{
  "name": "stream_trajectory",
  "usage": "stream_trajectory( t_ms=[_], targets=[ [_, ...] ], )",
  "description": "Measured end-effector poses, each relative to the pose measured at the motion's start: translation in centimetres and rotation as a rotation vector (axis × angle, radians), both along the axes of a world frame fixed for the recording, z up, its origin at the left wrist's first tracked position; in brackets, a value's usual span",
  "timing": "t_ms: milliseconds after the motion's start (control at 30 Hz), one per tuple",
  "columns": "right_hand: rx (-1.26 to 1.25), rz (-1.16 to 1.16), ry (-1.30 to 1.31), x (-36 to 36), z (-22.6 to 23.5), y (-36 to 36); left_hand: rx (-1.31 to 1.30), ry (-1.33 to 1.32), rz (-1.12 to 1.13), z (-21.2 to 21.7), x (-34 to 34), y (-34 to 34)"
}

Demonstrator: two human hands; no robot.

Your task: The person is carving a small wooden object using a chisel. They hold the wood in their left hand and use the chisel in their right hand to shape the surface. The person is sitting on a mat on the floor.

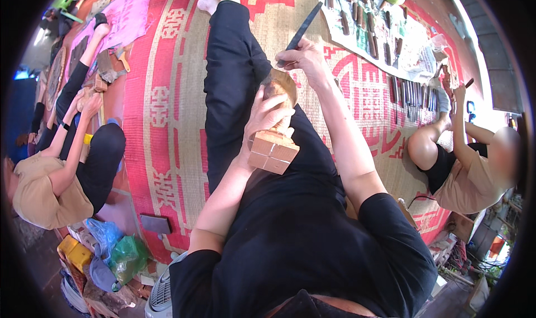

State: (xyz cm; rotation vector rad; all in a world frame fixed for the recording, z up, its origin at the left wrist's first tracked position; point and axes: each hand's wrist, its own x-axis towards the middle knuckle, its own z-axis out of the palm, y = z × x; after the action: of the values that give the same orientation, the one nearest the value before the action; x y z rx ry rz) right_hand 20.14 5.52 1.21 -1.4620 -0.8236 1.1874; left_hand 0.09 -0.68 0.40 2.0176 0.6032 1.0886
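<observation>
Red-patterned mat [184, 122] with rows of hand tools [371, 23]
Left fingers [272, 102] grip a carved wooden piece [273, 152] above the lap [315, 156]; right fingers [291, 56] hold a dark file-like tool [307, 25]; co-workers [53, 184] sit either side.

It looks like a wood workshop — lots of little tools [387, 53] lie in rows on a red and tan mat [137, 111], and the person [301, 234] sits there holding a shaped piece of wood [273, 152].

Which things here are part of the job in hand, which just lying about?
In hand:
- wooden piece, left hand
- dark tool, right hand

Lying about:
- laid-out tools (possibly spares)
- green plastic bag
- dark flat block
</observation>
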Motion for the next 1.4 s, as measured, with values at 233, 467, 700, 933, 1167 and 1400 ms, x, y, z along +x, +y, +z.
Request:
stream_trajectory(
  t_ms=[233,467,700,933,1167,1400],
  targets=[
    [-0.017,0.084,0.016,-1.0,0.6,-0.2,0.010,-0.009,-0.006,-0.4,-0.2,0.3],
    [0.032,0.100,0.000,-0.7,0.9,-0.7,-0.007,0.000,-0.007,-0.5,-0.1,0.3],
    [-0.029,-0.024,-0.021,0.6,-0.5,0.2,-0.003,0.001,-0.021,-0.1,-0.1,0.2],
    [0.073,0.152,-0.044,-1.6,1.2,-1.3,-0.017,0.006,-0.009,-0.3,-0.2,0.3],
    [-0.001,-0.011,0.014,0.2,-0.2,0.0,0.014,0.000,-0.012,-0.2,-0.1,0.2],
    [0.024,0.109,0.009,-1.1,0.7,-1.2,-0.029,-0.011,-0.008,-0.7,-0.2,0.3]
  ],
)
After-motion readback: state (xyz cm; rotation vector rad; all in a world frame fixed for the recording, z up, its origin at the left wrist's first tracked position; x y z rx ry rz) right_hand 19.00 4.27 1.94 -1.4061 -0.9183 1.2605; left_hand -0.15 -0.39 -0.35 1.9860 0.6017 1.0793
